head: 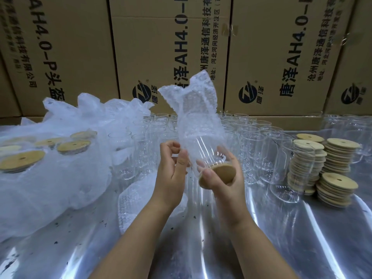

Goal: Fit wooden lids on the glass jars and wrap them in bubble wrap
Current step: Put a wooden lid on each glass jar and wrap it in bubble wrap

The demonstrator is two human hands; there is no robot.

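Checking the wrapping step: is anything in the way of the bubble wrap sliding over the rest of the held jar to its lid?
Yes: the right hand grips the glass jar at its wooden lid, fingers round the bare glass below the bubble wrap. Nothing else visible does.

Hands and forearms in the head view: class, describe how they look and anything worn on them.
The left hand and right hand are bare, with no gloves, rings or watch visible. The forearms are also bare, and no sleeve shows down to the frame's bottom edge. The fingernails look short.

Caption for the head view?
Right hand grips lidded glass jar, upper end sleeved in bubble wrap; left hand beside it.
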